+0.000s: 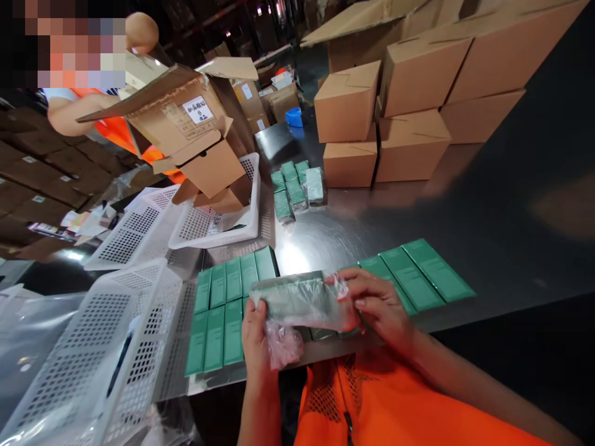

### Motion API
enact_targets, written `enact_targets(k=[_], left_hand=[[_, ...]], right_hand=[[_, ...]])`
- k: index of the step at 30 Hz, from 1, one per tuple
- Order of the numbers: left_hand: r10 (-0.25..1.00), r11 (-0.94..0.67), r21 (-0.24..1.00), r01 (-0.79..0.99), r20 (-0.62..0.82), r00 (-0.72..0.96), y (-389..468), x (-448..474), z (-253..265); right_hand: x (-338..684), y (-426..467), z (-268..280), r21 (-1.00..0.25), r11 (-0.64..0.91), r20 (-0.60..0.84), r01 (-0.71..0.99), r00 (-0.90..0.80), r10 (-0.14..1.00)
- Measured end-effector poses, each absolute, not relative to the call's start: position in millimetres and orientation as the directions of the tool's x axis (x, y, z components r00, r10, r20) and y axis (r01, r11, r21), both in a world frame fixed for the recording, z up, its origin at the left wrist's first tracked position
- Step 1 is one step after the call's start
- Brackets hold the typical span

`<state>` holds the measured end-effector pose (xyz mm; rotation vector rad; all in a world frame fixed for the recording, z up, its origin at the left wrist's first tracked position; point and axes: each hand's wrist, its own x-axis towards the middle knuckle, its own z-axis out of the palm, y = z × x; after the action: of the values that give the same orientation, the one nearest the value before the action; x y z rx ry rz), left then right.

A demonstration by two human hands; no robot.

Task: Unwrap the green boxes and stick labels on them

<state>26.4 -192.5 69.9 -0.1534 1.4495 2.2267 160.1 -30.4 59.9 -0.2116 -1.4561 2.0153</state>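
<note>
gripping a slim green carton (pixel 297 301) in crinkly clear film, both hands

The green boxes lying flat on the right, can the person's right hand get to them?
Probably yes. The green boxes lie uncovered beside the right hand, with nothing between, but that hand is gripping the plastic-wrapped box with the left hand.

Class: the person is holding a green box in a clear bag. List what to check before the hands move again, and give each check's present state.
1. Left hand grips the bagged box: ok.
2. Right hand holds the bag's other end: ok.
3. Bag sealed: cannot tell.
4. Green boxes on the table lie in neat rows: ok.
5. White basket within reach on the left: ok.
</note>
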Motion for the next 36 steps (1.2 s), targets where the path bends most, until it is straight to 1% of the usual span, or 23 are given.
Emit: enact_targets(k=[2,5,8,10,13,18,21,24,26,30,32,36], left_hand=[[0.285,-0.334,0.857,-0.392,-0.305,-0.909,-195,26,69],[0.258,-0.313,0.887,-0.34,-0.265,-0.929,-197,26,69],[0.265,-0.317,0.899,-0.301,-0.221,-0.938,-198,30,74],[0.288,-0.324,0.897,-0.3,-0.208,-0.935,-197,35,76],[0.324,-0.32,0.894,-0.315,-0.209,-0.923,-197,42,76],[0.372,-0.33,0.88,-0.342,-0.212,-0.904,-202,41,62],[0.374,-0.352,0.859,-0.372,-0.235,-0.897,-205,38,56],[0.403,-0.357,0.839,-0.41,-0.258,-0.878,-208,35,54],[0.437,-0.343,0.837,-0.425,-0.258,-0.862,-210,32,54],[0.46,-0.277,0.886,-0.372,-0.217,-0.861,-217,29,52],[0.46,-0.235,0.919,-0.317,-0.182,-0.869,-220,28,52],[0.418,-0.196,0.957,-0.216,-0.118,-0.901,-224,29,56]], right_hand=[[158,-33,58,-0.918,-0.088,0.25,-0.385,-0.739,0.626],[155,-37,54,-0.952,-0.029,0.221,-0.304,-0.749,0.624],[154,-38,50,-0.957,0.082,0.265,-0.279,-0.716,0.646],[154,-38,49,-0.958,0.13,0.274,-0.254,-0.696,0.663],[154,-37,49,-0.973,0.118,0.224,-0.197,-0.704,0.673],[160,-37,51,-0.997,0.039,0.073,-0.064,-0.715,0.695],[164,-34,51,-0.996,0.057,-0.01,0.061,-0.767,0.641],[163,-31,51,-0.985,0.128,-0.022,0.113,-0.827,0.562],[159,-30,48,-0.992,0.076,-0.044,0.099,-0.848,0.528],[151,-29,39,-0.971,-0.232,-0.174,0.056,-0.831,0.528],[149,-27,38,-0.938,-0.346,-0.225,0.033,-0.816,0.532],[147,-24,45,-0.889,-0.458,-0.306,0.017,-0.766,0.566]])
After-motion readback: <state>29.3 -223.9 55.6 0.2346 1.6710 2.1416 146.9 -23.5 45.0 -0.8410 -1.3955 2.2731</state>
